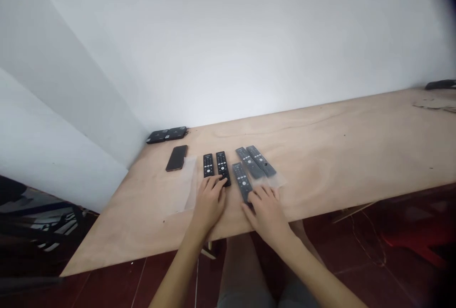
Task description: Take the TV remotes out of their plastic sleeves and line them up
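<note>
Two bare black remote controls lie side by side near the table's middle, the left remote and the right remote. My left hand rests over their lower ends, its fingers stretched out and touching them. A third remote control, greyed by a clear plastic sleeve, lies to the right. My right hand is closed around its near end, thumb on the left side and fingers over the top. Just behind lie two more sleeved remotes, one left and one right, angled away.
Empty clear plastic sleeves lie left of the bare remotes. Beyond them are a dark smartphone and two flat black boxes by the wall. A dark object sits at the far right of the wooden table.
</note>
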### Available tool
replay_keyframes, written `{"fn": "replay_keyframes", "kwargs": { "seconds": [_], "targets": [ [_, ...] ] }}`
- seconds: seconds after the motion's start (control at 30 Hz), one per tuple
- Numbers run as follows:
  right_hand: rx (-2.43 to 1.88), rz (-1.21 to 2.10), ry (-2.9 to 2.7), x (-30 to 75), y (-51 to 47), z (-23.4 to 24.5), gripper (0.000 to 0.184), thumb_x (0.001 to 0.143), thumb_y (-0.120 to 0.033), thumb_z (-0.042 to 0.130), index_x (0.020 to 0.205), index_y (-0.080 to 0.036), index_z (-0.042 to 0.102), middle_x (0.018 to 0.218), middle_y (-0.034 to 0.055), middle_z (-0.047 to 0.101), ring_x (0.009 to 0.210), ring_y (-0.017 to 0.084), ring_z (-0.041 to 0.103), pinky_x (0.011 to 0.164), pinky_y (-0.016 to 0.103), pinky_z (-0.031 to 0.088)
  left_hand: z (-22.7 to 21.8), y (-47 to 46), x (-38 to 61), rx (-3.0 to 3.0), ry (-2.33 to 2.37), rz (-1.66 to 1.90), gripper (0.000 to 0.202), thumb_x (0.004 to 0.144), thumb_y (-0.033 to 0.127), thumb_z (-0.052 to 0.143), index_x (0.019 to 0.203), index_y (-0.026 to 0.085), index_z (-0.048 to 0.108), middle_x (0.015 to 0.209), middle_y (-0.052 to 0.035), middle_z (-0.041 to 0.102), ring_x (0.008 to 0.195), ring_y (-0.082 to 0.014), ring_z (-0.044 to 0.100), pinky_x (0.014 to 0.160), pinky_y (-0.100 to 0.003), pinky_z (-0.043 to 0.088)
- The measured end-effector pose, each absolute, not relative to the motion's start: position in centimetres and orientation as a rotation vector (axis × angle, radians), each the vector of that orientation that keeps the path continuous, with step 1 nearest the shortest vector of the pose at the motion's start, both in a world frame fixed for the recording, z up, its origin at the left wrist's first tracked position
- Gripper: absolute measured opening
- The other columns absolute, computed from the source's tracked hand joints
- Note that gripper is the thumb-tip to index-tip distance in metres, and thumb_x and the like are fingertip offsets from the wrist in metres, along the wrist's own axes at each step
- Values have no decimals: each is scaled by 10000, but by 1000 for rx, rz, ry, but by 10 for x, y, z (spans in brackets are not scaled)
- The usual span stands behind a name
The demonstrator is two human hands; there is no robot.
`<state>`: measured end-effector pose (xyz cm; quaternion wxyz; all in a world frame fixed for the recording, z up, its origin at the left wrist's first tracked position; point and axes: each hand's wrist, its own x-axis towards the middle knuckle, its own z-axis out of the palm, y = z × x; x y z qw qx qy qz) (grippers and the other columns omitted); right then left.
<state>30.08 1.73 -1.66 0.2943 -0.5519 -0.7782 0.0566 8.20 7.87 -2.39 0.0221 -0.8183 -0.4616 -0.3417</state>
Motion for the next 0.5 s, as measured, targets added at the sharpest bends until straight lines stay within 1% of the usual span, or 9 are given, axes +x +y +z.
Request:
{"fn": "replay_keyframes", "kwargs": {
  "seconds": [0.07,0.1,0.17,0.23,0.3,0.33,0.4,0.5],
  "targets": [
    [-1437,300,-2023,319,6,-21,138,998,-252,636,866,-236,599,1014,113,659,987,321,604,911,499,494,-22,76,82,-2543,-1408,-1078,438,944,17,513,1288,216,697,1265,-130,695,1225,-321,603,1093,-551,511],
    [-1402,383,-1984,330,1,-23,121,990,-240,639,876,-239,595,1039,109,658,996,313,612,897,477,509,-21,75,82,-2553,-1389,-1091,459,932,-3,498,1283,218,696,1257,-125,697,1221,-317,605,1096,-550,508],
    [-1303,537,-1909,354,-5,-27,84,977,-234,649,903,-245,609,1150,113,662,1118,313,626,959,464,522,-20,71,83,-2584,-1344,-1115,513,913,-38,461,1289,226,689,1259,-116,699,1224,-309,606,1109,-552,500],
    [-1220,677,-1837,376,-7,-28,73,957,-238,678,902,-244,630,1288,118,655,1262,317,608,1067,471,499,-19,67,84,-2631,-1277,-1122,575,902,-65,417,1323,232,674,1280,-108,699,1245,-298,601,1130,-551,490],
    [-1149,815,-1811,390,-4,-24,72,945,-238,700,888,-242,656,1332,110,666,1293,306,617,1105,461,489,-15,63,87,-2699,-1190,-1101,593,914,-61,414,1372,232,649,1320,-105,696,1291,-293,583,1156,-551,474],
    [-1117,873,-1810,394,-2,-21,67,941,-233,707,886,-240,669,1330,104,679,1283,299,631,1109,455,490,-12,61,89,-2742,-1150,-1084,568,933,-35,440,1394,232,635,1343,-105,693,1318,-295,571,1168,-553,466],
    [-1069,948,-1824,395,5,-15,59,928,-217,726,882,-240,696,1309,90,706,1261,288,649,1117,448,489,-6,57,93,-2840,-1103,-1033,487,977,73,548,1433,234,609,1392,-111,679,1369,-312,545,1186,-567,452],
    [-1061,983,-1866,387,16,-10,54,894,-200,765,910,-250,753,1301,73,727,1266,288,646,1153,456,465,-1,52,92,-2980,-1088,-920,484,987,263,694,1459,248,590,1420,-121,671,1397,-338,539,1185,-587,457]
  ]
}}
